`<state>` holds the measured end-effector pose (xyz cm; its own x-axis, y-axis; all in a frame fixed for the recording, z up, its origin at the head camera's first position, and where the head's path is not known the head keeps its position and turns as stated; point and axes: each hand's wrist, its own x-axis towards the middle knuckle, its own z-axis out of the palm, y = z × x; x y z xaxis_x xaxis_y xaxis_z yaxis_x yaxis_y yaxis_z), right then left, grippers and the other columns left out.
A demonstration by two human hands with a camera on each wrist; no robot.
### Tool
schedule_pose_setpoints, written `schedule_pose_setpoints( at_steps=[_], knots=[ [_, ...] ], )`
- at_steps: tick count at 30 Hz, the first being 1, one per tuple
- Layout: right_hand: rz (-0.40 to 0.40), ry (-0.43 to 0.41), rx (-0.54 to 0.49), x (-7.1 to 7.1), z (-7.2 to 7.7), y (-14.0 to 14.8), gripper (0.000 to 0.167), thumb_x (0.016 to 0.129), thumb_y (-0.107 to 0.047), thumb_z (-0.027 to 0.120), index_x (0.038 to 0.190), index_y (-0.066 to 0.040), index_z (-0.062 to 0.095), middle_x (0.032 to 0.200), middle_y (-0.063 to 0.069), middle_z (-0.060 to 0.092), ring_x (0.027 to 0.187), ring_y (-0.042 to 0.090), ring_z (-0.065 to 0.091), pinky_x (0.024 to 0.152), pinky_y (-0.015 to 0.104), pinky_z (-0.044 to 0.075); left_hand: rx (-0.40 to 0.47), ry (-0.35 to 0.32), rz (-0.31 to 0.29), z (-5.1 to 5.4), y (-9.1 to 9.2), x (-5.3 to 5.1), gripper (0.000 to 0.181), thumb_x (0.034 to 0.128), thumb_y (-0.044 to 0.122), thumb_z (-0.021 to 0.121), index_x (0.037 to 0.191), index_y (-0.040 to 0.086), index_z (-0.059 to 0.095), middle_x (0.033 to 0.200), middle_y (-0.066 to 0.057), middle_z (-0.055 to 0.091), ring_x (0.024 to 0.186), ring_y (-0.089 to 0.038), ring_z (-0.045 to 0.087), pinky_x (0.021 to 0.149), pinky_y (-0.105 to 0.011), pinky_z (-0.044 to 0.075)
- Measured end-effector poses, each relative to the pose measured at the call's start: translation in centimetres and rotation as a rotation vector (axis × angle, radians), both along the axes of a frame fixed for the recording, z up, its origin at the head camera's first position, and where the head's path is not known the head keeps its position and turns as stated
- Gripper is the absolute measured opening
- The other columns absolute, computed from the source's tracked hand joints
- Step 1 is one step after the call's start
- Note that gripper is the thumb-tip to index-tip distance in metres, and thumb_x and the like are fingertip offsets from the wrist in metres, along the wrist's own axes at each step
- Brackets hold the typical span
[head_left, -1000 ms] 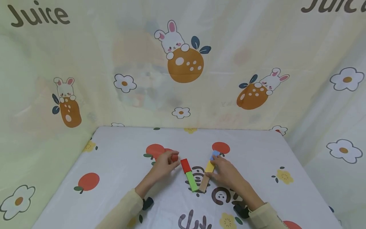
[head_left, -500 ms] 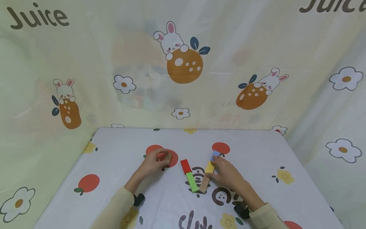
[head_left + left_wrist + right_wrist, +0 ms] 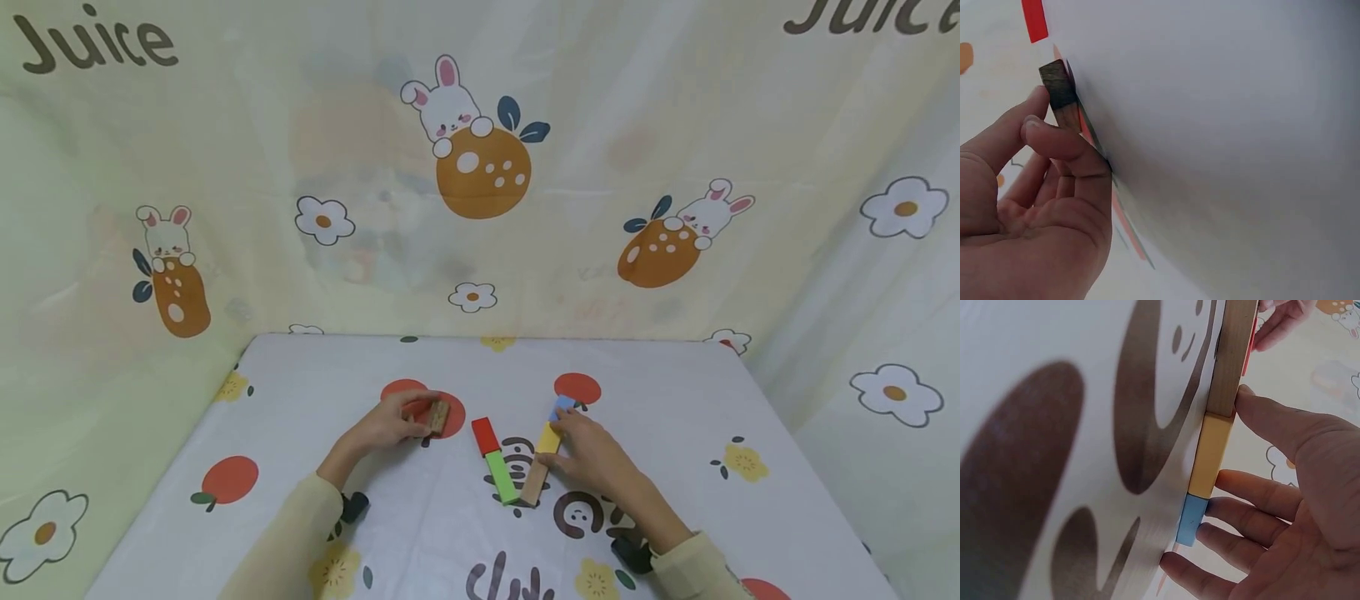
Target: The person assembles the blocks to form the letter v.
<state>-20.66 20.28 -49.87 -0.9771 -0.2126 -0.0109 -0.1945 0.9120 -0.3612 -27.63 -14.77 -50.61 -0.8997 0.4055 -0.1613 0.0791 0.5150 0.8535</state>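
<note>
A small brown wooden block [image 3: 439, 418] is at the fingertips of my left hand [image 3: 390, 421], which pinches it between thumb and index finger over a printed red fruit. The left wrist view shows this block [image 3: 1059, 84] with a dark upper part. My right hand [image 3: 596, 446] touches the side of a slanted row: a natural wood block [image 3: 534, 483], a yellow block [image 3: 548, 439] and a blue block [image 3: 563, 407]. In the right wrist view its fingers [image 3: 1254, 487] are nearly straight. A red block [image 3: 485, 435] and a green block [image 3: 501, 477] form the other slanted row.
Both rows meet at their near ends in a V. They lie on a white table cloth [image 3: 300, 417] printed with fruit, flowers and letters. A pale curtain [image 3: 360, 275] with rabbit prints hangs behind and at the sides.
My left hand has moved left, away from the red block. The brown wooden block, out of sight a second ago, now shows at its fingertips. The right hand and both rows have stayed put.
</note>
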Motion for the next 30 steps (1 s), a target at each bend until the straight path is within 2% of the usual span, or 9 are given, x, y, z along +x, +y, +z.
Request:
schedule_pose_setpoints(
  at_steps=[4, 7, 10, 12, 14, 22, 30],
  knots=[
    [-0.004, 0.019, 0.007, 0.05, -0.12, -0.09, 0.068, 0.087, -0.037, 0.088, 0.137, 0.003, 0.067, 0.160, 0.023, 0.052, 0.152, 0.044, 0.046, 0.119, 0.056, 0.045, 0.000, -0.007, -0.013, 0.04, -0.14, -0.05, 0.059, 0.0957, 0.002, 0.074, 0.152, 0.013, 0.059, 0.159, -0.014, 0.052, 0.133, -0.033, 0.044, 0.079, -0.028, 0.048],
    [-0.005, 0.023, 0.009, 0.10, -0.20, -0.15, 0.068, 0.087, -0.037, 0.088, 0.137, 0.003, 0.067, 0.160, 0.023, 0.053, 0.152, 0.044, 0.047, 0.119, 0.056, 0.045, 0.007, -0.021, -0.022, 0.10, -0.16, -0.02, 0.062, 0.0947, -0.001, 0.074, 0.153, 0.013, 0.058, 0.160, -0.015, 0.051, 0.125, -0.029, 0.045, 0.071, -0.027, 0.045],
    [-0.006, 0.023, 0.006, 0.16, -0.18, -0.19, 0.069, 0.087, -0.038, 0.088, 0.138, 0.003, 0.067, 0.160, 0.023, 0.052, 0.152, 0.043, 0.047, 0.118, 0.055, 0.046, -0.008, -0.028, -0.037, 0.19, -0.15, 0.06, 0.064, 0.0942, -0.002, 0.073, 0.154, 0.014, 0.057, 0.153, -0.017, 0.054, 0.092, -0.023, 0.051, 0.063, -0.025, 0.041],
    [-0.004, 0.030, 0.009, 0.16, -0.22, -0.19, 0.068, 0.087, -0.037, 0.088, 0.138, 0.003, 0.067, 0.159, 0.024, 0.053, 0.151, 0.044, 0.048, 0.118, 0.055, 0.046, -0.021, -0.031, -0.041, 0.23, -0.14, 0.09, 0.064, 0.0942, -0.002, 0.073, 0.154, 0.016, 0.057, 0.144, -0.016, 0.055, 0.071, -0.018, 0.044, 0.059, -0.025, 0.037],
    [-0.006, 0.033, 0.008, 0.20, -0.21, -0.17, 0.068, 0.086, -0.036, 0.088, 0.138, 0.003, 0.067, 0.159, 0.024, 0.053, 0.151, 0.043, 0.048, 0.118, 0.054, 0.047, -0.031, -0.031, -0.046, 0.20, -0.13, 0.10, 0.065, 0.0941, -0.003, 0.073, 0.154, 0.016, 0.057, 0.136, -0.017, 0.055, 0.057, -0.016, 0.036, 0.057, -0.024, 0.036],
    [-0.019, 0.021, 0.010, 0.31, -0.08, -0.27, 0.068, 0.086, -0.036, 0.088, 0.138, 0.002, 0.067, 0.160, 0.024, 0.053, 0.151, 0.044, 0.048, 0.117, 0.054, 0.047, -0.078, -0.009, -0.052, 0.06, -0.01, -0.01, 0.065, 0.0946, -0.002, 0.073, 0.155, 0.018, 0.057, 0.121, -0.016, 0.062, 0.057, -0.014, 0.040, 0.058, -0.025, 0.039],
    [-0.016, 0.026, 0.010, 0.16, -0.22, -0.23, 0.069, 0.086, -0.037, 0.088, 0.138, 0.003, 0.067, 0.160, 0.024, 0.052, 0.151, 0.044, 0.047, 0.117, 0.055, 0.047, -0.086, 0.003, -0.050, 0.27, 0.11, 0.06, 0.064, 0.0951, -0.003, 0.073, 0.154, 0.017, 0.058, 0.134, -0.016, 0.056, 0.059, -0.014, 0.038, 0.058, -0.025, 0.039]
  ],
)
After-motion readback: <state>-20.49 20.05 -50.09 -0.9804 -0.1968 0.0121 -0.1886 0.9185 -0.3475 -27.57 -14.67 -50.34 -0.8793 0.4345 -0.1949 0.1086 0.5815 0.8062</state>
